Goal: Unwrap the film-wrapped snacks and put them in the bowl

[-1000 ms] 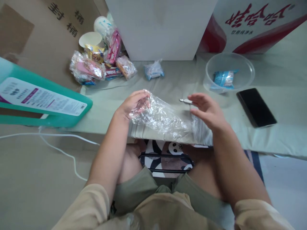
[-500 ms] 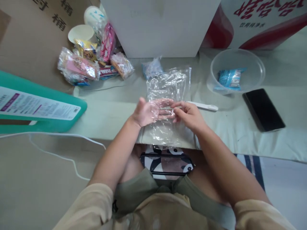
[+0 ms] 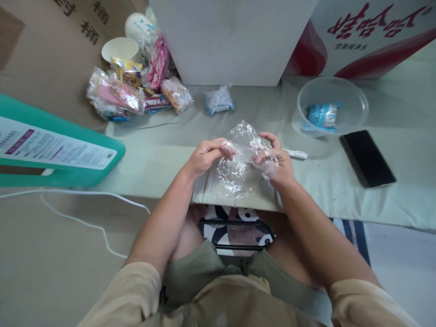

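Note:
Crinkled clear plastic bag (image 3: 235, 175) hangs and lies between my two hands near the table's front edge. My left hand (image 3: 211, 156) is closed, fingers pinching the film at its left side. Opposite it, my right hand (image 3: 275, 156) has film bunched over its fingers and around the palm, the fingers curled into it. Behind the right hand lies a white plastic stick-like utensil (image 3: 297, 154), its far end covered by the hand. Beyond the bag is a small light-blue packet (image 3: 219, 100).
Wrapped snacks (image 3: 117, 93) and a white bowl (image 3: 119, 49) stand at the back left. A teal container (image 3: 68, 150) is at left. To the right are a clear round tub (image 3: 350, 113) with a blue packet (image 3: 323, 116) and a black phone (image 3: 368, 159). White boxes (image 3: 231, 41) line the back.
My left hand, spread out flat before, has closed on the film. The bag is pulled together and nearer, uncovering the light-blue packet; the right hand now has film around its fingers.

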Tool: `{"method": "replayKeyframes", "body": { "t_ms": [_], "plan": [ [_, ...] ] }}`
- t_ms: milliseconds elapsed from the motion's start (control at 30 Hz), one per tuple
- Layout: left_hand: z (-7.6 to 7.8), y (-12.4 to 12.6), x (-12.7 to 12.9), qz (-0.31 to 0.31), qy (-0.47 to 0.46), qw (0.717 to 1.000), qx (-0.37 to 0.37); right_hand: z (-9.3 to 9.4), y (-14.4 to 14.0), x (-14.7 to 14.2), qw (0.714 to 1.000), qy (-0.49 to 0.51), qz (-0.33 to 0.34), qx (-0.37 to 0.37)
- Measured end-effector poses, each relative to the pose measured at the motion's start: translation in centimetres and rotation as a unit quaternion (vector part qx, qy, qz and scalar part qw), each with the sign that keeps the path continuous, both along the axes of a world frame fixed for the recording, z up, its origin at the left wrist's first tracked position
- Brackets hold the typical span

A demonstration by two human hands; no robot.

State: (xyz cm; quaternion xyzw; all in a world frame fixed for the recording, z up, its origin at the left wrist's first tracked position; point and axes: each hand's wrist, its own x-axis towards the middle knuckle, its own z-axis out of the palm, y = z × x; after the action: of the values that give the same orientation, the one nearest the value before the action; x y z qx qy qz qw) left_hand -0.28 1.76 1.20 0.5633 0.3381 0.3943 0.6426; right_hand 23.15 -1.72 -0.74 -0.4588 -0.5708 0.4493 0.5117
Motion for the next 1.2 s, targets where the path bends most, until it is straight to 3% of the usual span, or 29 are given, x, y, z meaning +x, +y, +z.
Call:
{"method": "replayKeyframes", "body": {
  "t_ms": [100,300,400,467,567,633,700,800,900,967,1033,1133,1200],
  "plan": [
    [-0.3,0.5,-0.4,0.011,0.01,1.0,0.012,-0.3,0.1,0.5,1.0,0.013,-0.002,0.0],
    [-0.6,0.8,-0.2,0.124,0.135,0.977,0.106,-1.5,0.1,-0.2,1.0,-0.021,-0.02,-0.007],
    [-0.2,0.5,0.0,0.121,0.099,0.979,0.133,-1.9,-0.1,-1.1,0.998,0.009,-0.027,-0.05],
    [0.1,0.3,0.1,0.11,0.016,0.988,0.109,-1.7,-0.2,-1.4,0.997,0.024,0.005,-0.068],
    [0.7,-0.1,0.3,0.079,-0.066,0.994,-0.03,-0.7,-0.3,-1.7,0.997,0.026,0.021,-0.076],
    [1.1,-0.3,0.3,0.033,-0.025,0.988,-0.152,-0.2,-0.4,-1.8,0.997,0.032,0.008,-0.068],
    [1.4,-0.5,0.2,0.002,0.054,0.976,-0.211,0.1,-0.6,-1.7,0.998,0.023,-0.016,-0.056],
    [1.9,-0.6,-0.4,0.039,0.098,0.978,-0.181,0.1,-0.7,-1.5,0.994,-0.036,-0.105,-0.019],
    [2.1,0.0,-1.7,0.157,0.055,0.977,-0.136,1.3,-0.1,-1.9,0.979,-0.099,-0.172,0.047],
    [2.1,0.6,-3.0,0.228,0.045,0.966,-0.112,3.3,1.6,-3.7,0.977,-0.133,-0.141,0.092],
    [2.0,1.2,-4.4,0.262,0.065,0.958,-0.099,6.1,4.5,-7.1,0.973,-0.17,-0.067,0.144],
    [2.1,1.9,-6.3,0.279,0.112,0.948,-0.105,10.6,11.3,-15.3,0.955,-0.209,0.03,0.209],
    [2.2,2.1,-7.3,0.266,0.128,0.948,-0.119,12.8,16.2,-21.4,0.947,-0.244,0.06,0.202]
  ]
}}
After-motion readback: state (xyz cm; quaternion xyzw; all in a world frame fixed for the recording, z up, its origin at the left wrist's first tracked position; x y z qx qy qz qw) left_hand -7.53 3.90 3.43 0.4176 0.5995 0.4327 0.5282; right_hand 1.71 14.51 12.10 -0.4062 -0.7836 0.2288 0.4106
